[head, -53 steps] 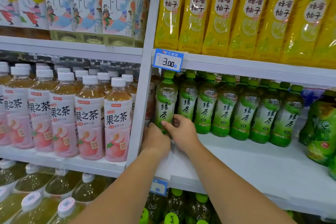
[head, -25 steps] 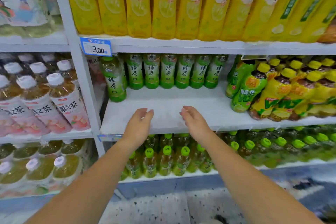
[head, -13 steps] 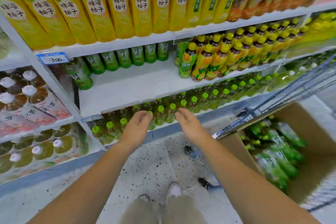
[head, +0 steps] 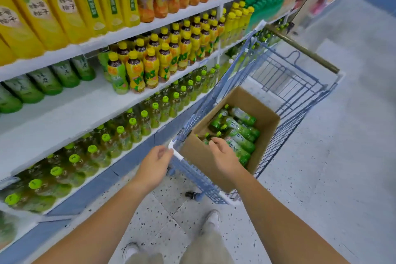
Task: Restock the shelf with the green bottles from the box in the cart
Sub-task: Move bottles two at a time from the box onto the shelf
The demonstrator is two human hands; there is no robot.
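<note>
Two seconds back: busy at the left end of the shelf (head: pixel 64 111), squaring up a bottle there. Since then: pulled back, turned right, dropped toward the cart (head: pixel 308 92).

Now reaching with both hands. With the left hand (head: pixel 155 162), to just beside the cart's near white corner, fingers loosely curled and nothing in them. With the right hand (head: pixel 224 155), over the near wall of the box (head: pixel 199 157) and down onto the nearest green bottles (head: pixel 240 135), fingers bent. Impossible to tell whether already closed round one or only touching near the caps.

Reads as one placement finished and a fresh fetch begun. Still plenty in the box, lying on their sides in a jumble, caps mostly toward the shelf side. On the shelf, only a back row (head: pixel 45 83) standing, beside the yellow-capped bottles (head: pixel 150 64), with a wide bare white stretch in front. Far from full, then; many more trips needed, by the look of it.

Next, probably: close round a bottle's body, not its cap, lift clear of the cardboard wall, carry left to the bare stretch and stand it upright in front of that row. Worth watching for neighbours rolling in the box once one comes out.
</note>
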